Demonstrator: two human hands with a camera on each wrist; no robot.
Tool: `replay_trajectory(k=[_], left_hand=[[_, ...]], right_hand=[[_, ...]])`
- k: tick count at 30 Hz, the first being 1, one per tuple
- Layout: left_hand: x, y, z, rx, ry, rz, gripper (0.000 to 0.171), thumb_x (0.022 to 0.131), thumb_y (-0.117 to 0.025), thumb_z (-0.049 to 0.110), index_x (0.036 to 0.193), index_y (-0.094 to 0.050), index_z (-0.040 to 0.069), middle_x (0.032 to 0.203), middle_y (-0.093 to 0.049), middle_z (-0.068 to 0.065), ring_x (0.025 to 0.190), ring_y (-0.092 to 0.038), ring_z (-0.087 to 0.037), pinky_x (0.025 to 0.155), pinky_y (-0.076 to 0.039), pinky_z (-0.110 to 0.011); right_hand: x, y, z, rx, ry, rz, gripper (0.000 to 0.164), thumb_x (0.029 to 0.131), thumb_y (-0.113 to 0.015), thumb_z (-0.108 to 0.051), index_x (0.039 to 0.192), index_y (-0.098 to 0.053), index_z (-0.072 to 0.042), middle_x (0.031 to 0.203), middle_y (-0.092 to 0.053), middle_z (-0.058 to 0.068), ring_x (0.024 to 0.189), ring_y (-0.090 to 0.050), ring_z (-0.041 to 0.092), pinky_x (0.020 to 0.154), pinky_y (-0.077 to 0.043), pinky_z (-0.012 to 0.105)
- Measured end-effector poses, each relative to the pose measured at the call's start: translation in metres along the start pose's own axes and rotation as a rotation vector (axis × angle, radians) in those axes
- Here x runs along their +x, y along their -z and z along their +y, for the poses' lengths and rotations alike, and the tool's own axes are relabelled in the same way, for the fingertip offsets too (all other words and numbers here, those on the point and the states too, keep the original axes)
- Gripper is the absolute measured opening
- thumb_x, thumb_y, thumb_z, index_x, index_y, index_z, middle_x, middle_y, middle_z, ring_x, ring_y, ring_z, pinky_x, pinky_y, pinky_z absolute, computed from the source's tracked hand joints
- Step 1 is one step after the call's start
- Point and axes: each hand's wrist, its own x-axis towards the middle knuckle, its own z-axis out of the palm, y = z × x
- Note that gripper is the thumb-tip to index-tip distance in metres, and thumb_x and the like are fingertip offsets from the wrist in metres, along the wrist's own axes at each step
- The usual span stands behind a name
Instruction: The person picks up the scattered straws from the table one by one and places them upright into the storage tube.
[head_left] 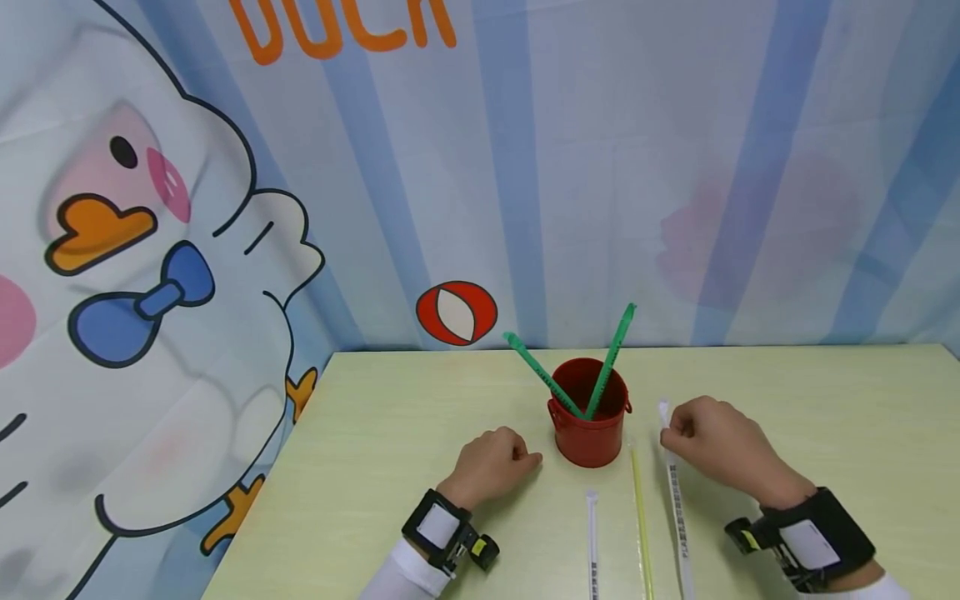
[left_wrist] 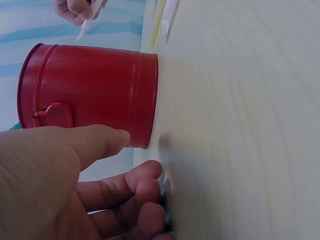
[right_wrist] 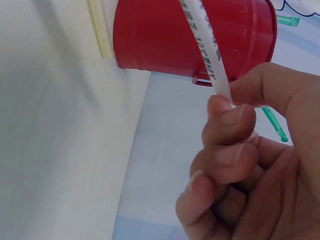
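My right hand [head_left: 723, 442] pinches a long white wrapped straw [head_left: 678, 517] near its far end, between thumb and forefinger. Black print runs along its wrapper, and in the right wrist view the straw [right_wrist: 205, 42] slants up off the table. Left of that hand stands a small red bucket [head_left: 588, 442] with two green wrapped straws [head_left: 540, 371] leaning apart inside it. My left hand [head_left: 491, 467] rests on the table just left of the bucket, its fingers loosely curled around nothing. In the left wrist view the thumb overlaps the bucket [left_wrist: 95, 85].
Between the hands, a yellow straw [head_left: 641, 517] and another white wrapped straw [head_left: 592, 542] lie lengthwise on the pale wooden table [head_left: 390, 400], running off the near side of the view. A printed cloth backdrop [head_left: 615, 167] with a cartoon duck hangs behind and to the left.
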Motion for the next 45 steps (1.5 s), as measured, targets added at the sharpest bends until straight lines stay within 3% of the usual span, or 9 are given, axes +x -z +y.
replay_trajectory(k=[16,32,45], left_hand=[[-0.001,-0.001,0.001,-0.006,0.02,-0.008,0.037,0.098,-0.066,0.033,0.067,-0.06,0.014,0.055,-0.043,0.006,0.053,-0.043,-0.009,0.052,-0.03,-0.025],[0.0,-0.003,-0.001,0.009,-0.016,0.021,0.039,0.098,-0.066,0.031,0.064,-0.057,0.015,0.054,-0.041,0.007,0.052,-0.041,-0.008,0.052,-0.029,-0.025],[0.001,-0.003,-0.002,0.009,-0.027,0.029,0.042,0.098,-0.065,0.031,0.062,-0.053,0.016,0.054,-0.038,0.007,0.052,-0.04,-0.008,0.051,-0.028,-0.025]], right_hand=[[0.006,0.029,-0.012,0.006,0.041,0.151,0.022,0.094,-0.061,-0.016,0.073,-0.064,-0.01,0.062,-0.05,-0.002,0.055,-0.042,0.014,0.049,-0.029,0.027],[0.012,0.053,-0.027,-0.006,0.09,0.274,0.019,0.095,-0.059,-0.016,0.082,-0.068,-0.007,0.07,-0.064,0.002,0.056,-0.047,0.015,0.047,-0.035,0.029],[0.015,0.071,-0.042,-0.009,0.191,0.434,0.019,0.096,-0.061,-0.016,0.083,-0.07,-0.007,0.07,-0.066,0.003,0.055,-0.047,0.011,0.049,-0.035,0.028]])
